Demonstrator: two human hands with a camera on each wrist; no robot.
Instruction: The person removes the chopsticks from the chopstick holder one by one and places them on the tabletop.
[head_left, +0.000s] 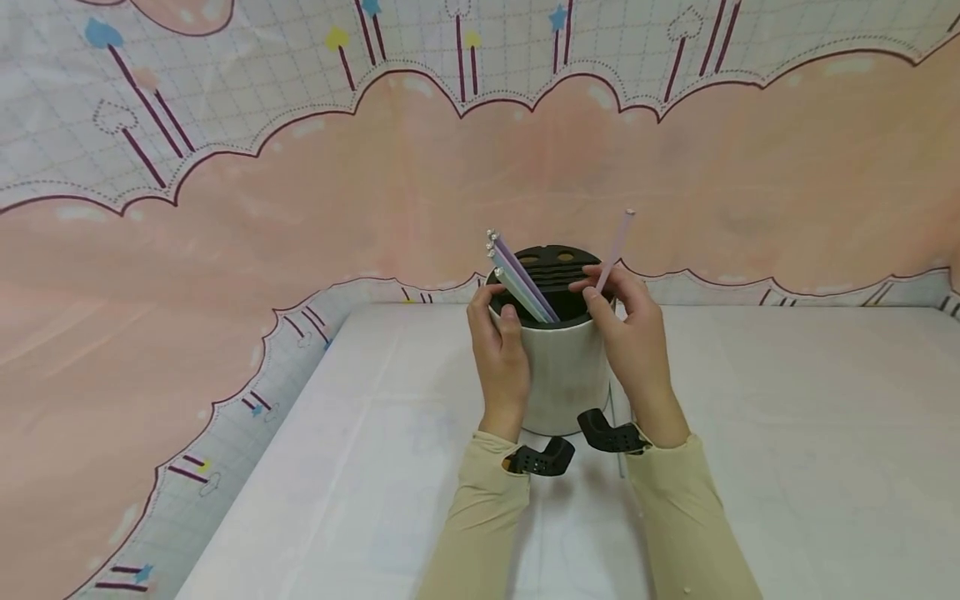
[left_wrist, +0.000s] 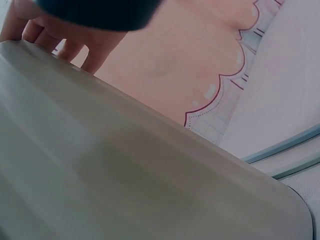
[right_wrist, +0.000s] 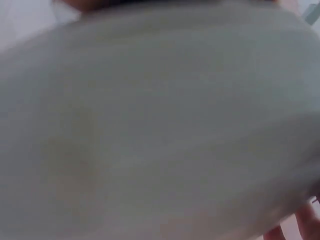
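Observation:
A tall white container with a black rim and slotted black insert stands on the table. My left hand grips its left side, thumb at the rim. Several thin pastel sticks, purple and pale green with silvery ends, lean out of its opening to the left. At the right of the rim, my right hand pinches a single pale purple stick, which slants upward. Close up, the container wall fills much of the left wrist view. The right wrist view is blurred, mostly container wall.
Beside the container, a blue stick and a green stick lie on the white table. Behind the table hangs a peach and white patterned cloth. Each wrist wears a black camera band.

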